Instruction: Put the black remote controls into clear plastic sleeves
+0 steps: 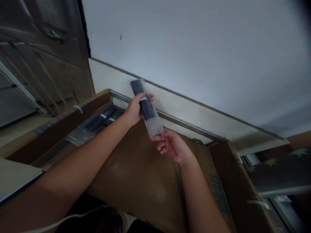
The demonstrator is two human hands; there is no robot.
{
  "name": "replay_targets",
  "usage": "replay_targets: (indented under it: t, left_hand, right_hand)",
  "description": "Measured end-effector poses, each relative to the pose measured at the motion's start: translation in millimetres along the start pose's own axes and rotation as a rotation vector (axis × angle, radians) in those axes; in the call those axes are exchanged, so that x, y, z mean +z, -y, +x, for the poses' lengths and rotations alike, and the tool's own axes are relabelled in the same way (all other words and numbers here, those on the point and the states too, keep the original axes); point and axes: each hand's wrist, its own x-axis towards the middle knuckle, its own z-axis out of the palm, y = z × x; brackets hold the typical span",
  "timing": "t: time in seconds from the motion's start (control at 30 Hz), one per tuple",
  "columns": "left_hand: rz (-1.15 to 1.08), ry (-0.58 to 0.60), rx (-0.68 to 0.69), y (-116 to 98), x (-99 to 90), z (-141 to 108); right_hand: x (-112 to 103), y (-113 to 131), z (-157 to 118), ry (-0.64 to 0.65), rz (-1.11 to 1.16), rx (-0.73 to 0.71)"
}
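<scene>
My left hand (136, 108) is closed around a dark, long rolled item (147, 108) with a white band near its middle. A clear plastic bag (155, 126) sheathes the item, and its flat end extends past the roll. That loose end is pinched between the thumb and fingertips of my right hand (171, 144), whose other fingers are curled. Both hands are above a cardboard-covered surface (141, 165). Similar dark rolls (99, 119) with white bands lie to the left of my left forearm, in clear plastic.
Raised cardboard sides (55, 123) edge the surface at left and right (243, 181). A metal rail (187, 126) runs along the back, against a white wall (194, 48). At the upper left stands a metal door (48, 19) with a handle. A white cable (73, 218) crosses at the lower left.
</scene>
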Motion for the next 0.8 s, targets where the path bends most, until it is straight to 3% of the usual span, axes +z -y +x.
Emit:
replay_targets:
  t: [0.13, 0.37, 0.43, 0.63, 0.7, 0.8]
  left_hand:
    - [0.026, 0.04, 0.002, -3, 1.9, -4]
    - [0.067, 0.105, -0.015, -3, 7.1, -12]
    - [0.079, 0.132, -0.028, -1, 8.2, -13]
    - [0.166, 0.178, -0.066, 2, 11.1, -14]
    - [0.228, 0.19, -0.148, -3, 10.9, -17]
    - [0.375, 0.182, -0.298, -13, 5.8, -31]
  right_hand:
    - [-7, -2, 3, -0.032, -0.063, -0.015]
    - [5, -6, 10, -0.038, -0.147, -0.282]
    - [10, -10, 9, 0.021, -0.233, -0.244]
    - [2, -13, 2, 0.307, -0.476, 0.078]
    - [-4, -13, 3, 0.335, -0.53, 0.139]
    - [-10, -14, 8, 0.264, -0.566, 0.152]
